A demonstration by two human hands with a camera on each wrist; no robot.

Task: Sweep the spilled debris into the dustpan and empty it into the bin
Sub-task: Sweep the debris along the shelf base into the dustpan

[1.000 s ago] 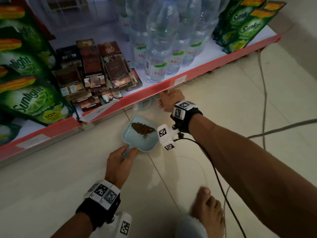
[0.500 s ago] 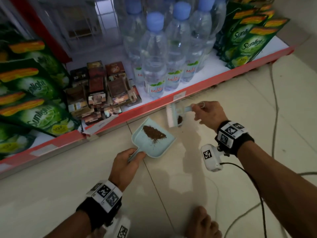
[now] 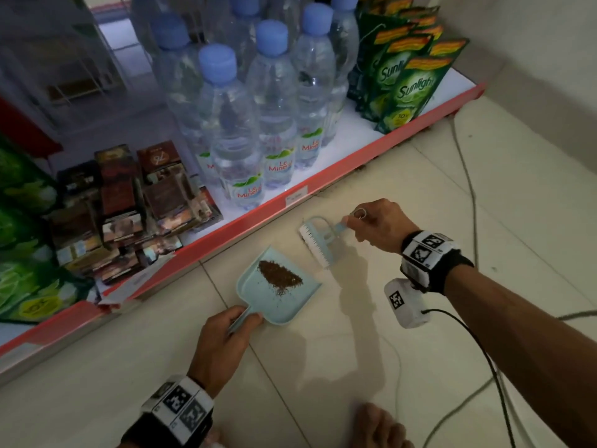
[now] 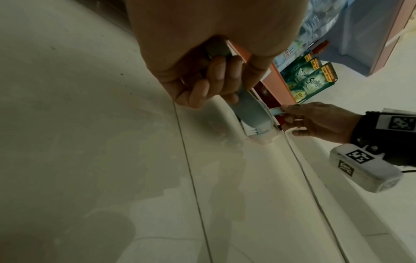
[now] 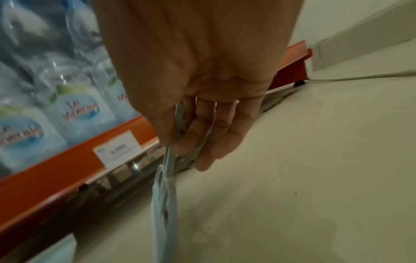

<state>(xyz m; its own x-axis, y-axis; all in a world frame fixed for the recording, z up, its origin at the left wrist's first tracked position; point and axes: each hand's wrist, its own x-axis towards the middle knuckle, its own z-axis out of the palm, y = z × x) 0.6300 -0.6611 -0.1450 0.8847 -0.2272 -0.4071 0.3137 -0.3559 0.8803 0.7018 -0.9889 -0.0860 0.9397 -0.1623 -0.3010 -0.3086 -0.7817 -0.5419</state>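
- The left hand (image 3: 223,344) reaches forward low over the floor, fingers (image 4: 216,71) curled in a closed grip round a thin handle, knuckles up.
- The right hand (image 3: 376,226) is stretched further out, thumb and fingers (image 5: 202,124) pinching a slim handle, palm down.
- Both wrists carry marker bands.

The dustpan (image 3: 277,287) handle is mostly buried inside the left hand (image 3: 223,341); in the left wrist view the palm covers its end. Right of the dustpan, the brush (image 3: 318,239) handle vanishes into the right hand (image 3: 379,225); the right wrist view is blurred, so its bristles cannot be made out. Beyond the dustpan, the shelf (image 3: 326,176) price tag (image 5: 117,148) reads perhaps "6.000". A foot (image 3: 382,426) below the dustpan is cut off by the bottom edge.
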